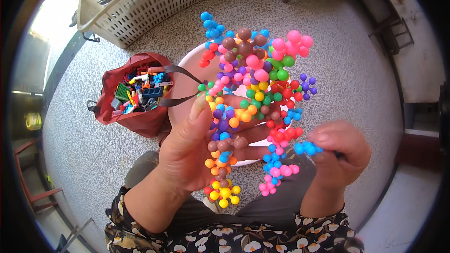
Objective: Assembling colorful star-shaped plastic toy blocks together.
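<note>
My left hand (185, 147) is closed around a large figure built from linked ball-cluster pieces (244, 49) in brown, pink, blue, purple, green, orange, red and yellow. Two strands hang down from it; one ends in a yellow cluster (225, 191), the other in pink ones. Between thumb and fingertips, my right hand (342, 152) pinches a blue ball-cluster piece (307, 148). That piece is just right of the strand of red, blue and pink balls, and I cannot tell whether they touch. Part of my left fingers is hidden behind the figure.
Behind the figure stands a pale pink basin (180, 107), largely covered. To its left is a red fabric bag (147, 129) with dark handles, full of mixed building toys (140, 89). A cream slatted plastic basket (154, 7) stands at the far left on the speckled floor (356, 93).
</note>
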`<state>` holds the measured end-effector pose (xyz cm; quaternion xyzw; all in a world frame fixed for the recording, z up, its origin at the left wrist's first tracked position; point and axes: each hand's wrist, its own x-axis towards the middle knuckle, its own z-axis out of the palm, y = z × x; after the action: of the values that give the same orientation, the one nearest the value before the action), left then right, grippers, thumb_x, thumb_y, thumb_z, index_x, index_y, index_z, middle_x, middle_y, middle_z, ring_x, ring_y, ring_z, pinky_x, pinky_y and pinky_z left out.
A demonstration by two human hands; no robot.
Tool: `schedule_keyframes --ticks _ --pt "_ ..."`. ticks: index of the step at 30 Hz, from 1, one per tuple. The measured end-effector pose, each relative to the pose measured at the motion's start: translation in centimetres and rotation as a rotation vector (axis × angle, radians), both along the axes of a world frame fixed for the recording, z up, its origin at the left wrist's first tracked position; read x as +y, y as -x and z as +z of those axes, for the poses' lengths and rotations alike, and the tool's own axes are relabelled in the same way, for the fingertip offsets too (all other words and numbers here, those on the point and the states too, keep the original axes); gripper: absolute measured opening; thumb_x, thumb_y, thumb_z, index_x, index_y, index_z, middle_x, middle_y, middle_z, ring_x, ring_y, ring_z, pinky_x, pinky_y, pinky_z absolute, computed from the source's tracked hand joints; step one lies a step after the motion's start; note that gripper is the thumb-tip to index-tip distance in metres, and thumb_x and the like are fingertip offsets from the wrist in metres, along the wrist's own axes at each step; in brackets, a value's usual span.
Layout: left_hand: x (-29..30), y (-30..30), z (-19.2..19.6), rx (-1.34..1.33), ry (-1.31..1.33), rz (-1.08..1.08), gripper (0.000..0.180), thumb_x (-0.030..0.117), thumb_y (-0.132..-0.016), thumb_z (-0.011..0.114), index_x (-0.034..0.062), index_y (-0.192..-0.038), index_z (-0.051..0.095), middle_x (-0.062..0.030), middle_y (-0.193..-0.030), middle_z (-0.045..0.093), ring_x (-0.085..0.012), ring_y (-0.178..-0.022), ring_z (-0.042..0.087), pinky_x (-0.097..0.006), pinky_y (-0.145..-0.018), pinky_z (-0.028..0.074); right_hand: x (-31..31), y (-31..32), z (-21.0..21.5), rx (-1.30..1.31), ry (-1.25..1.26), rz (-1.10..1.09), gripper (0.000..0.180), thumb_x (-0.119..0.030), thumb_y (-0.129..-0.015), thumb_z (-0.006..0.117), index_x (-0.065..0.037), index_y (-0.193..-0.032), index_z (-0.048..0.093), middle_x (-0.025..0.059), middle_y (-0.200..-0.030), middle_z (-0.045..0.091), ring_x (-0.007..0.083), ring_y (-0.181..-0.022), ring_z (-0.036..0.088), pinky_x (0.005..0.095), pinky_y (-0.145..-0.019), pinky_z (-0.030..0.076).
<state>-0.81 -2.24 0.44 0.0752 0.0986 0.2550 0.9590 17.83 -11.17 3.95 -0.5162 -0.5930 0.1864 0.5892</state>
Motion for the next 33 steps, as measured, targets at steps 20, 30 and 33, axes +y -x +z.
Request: schedule_keyframes --ticks 20,30,33 --pt "-0.1 -1.0 0.3 0.199 -0.052 0.012 0.038 0.030 -0.090 0.047 0.0029 -0.117 0.044 -0.0092 -0.097 0.053 -0.0066 -0.072 0.046 -0.048 -0.088 0.045 0.1 -0.3 -0.1 -0.535 -0.022 -0.002 0.018 -0.003 -0.065 0.067 -0.006 -0.082 0.065 0.0070 -0.072 0.064 0.0184 -0.059 0.062 0.0246 -0.050 0.049" --pt "0.4 -1.0 -0.4 0.078 -0.149 -0.106 0.061 0.038 -0.085 0.051 -0.0058 -0.124 0.035 -0.0097 -0.097 0.052 -0.0050 -0.069 0.044 -0.038 -0.089 0.044 0.3 -0.8 -0.3 -0.552 -0.046 0.095 0.020 -0.003 -0.063 0.064 -0.002 -0.084 0.064 0.0091 -0.072 0.063 0.0194 -0.060 0.062 0.0256 -0.049 0.049" --pt "0.2 -1.0 -0.3 0.216 -0.269 -0.068 0.060 0.041 -0.089 0.038 -0.0012 -0.131 0.028 -0.0276 -0.126 0.041 -0.0411 -0.114 0.045 -0.051 -0.089 0.042 0.4 -1.0 -0.7 -0.567 -0.061 0.108 0.021 -0.003 -0.063 0.063 -0.001 -0.084 0.064 0.0095 -0.073 0.063 0.0196 -0.060 0.062 0.0261 -0.049 0.049"
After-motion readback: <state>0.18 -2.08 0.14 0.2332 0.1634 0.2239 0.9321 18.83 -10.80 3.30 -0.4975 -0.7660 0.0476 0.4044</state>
